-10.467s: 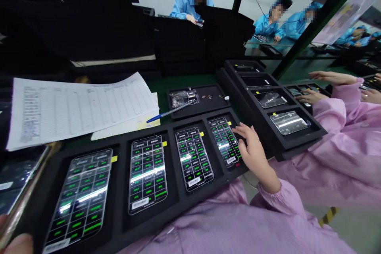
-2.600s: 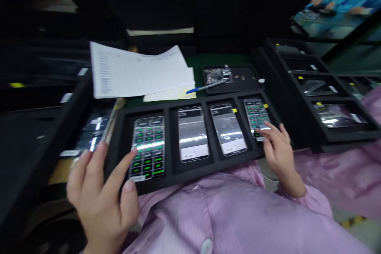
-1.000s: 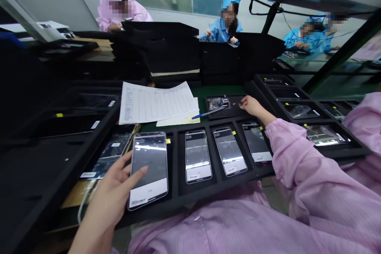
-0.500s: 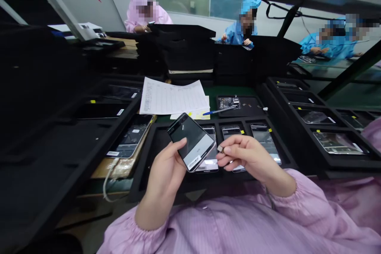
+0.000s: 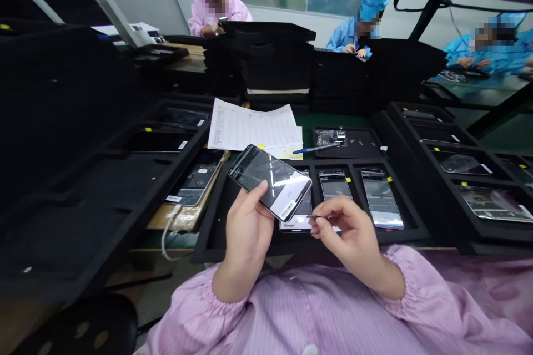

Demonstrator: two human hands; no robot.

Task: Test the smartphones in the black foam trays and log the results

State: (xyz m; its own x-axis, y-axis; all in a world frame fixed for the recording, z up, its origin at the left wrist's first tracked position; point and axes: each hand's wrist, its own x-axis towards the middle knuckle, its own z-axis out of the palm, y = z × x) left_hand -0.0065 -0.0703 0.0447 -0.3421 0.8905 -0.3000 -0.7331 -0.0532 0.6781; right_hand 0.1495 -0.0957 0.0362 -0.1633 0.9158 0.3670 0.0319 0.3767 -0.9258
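My left hand [image 5: 250, 233] is closed around a smartphone [image 5: 278, 175], thumb lying on the glass. The phone is held tilted, screen up, with a barcode label near its lower end. Close to that lower corner, my right hand [image 5: 350, 238] pinches a small, thin, dark flat piece [image 5: 311, 217] between thumb and fingertips; its kind is too small to make out. Beneath both hands lies a black foam tray [image 5: 410, 222] with several lit phones in its slots, among them a phone [image 5: 381, 199] at the right. The right hand partly covers the middle phone [image 5: 333, 182].
Behind the tray lie a printed sheet [image 5: 250, 125], a blue pen [image 5: 314, 148] and a shallow black tray [image 5: 366, 150] with small parts. A phone [image 5: 200, 175] with a white cable [image 5: 169, 233] is at left. Foam trays [image 5: 449, 177] flank both sides; co-workers [image 5: 220, 8] sit beyond.
The phone in my left hand has turned flatter, so its screen now shows reflections. My right hand has turned the small piece edge-on. The whole view has shifted a little.
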